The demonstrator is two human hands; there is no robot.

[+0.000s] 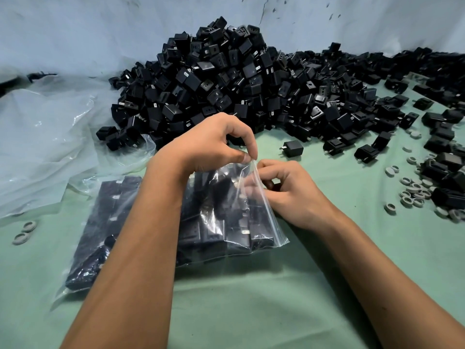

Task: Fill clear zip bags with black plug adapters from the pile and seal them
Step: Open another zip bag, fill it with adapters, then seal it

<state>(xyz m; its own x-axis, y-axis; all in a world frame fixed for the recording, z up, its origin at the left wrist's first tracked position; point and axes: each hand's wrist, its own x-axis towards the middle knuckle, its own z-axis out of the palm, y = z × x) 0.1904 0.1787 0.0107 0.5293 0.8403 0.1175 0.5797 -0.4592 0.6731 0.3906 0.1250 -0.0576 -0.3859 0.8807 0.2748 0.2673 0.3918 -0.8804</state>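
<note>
A clear zip bag (226, 222) packed with black plug adapters lies on the green cloth in front of me. Its zip edge (266, 205) runs along the right side. My left hand (208, 144) pinches the top corner of that zip edge between thumb and fingers. My right hand (289, 190) grips the same edge just below, fingers curled on the plastic. Behind the hands rises a big pile of black adapters (226, 79). One adapter (293, 148) lies alone just past my right hand.
Crumpled clear plastic sheeting (50, 137) covers the left. More adapters (442, 152) and several grey rings (412, 192) are scattered at the right; two rings (25, 231) lie at the left. A pale wall stands behind the pile.
</note>
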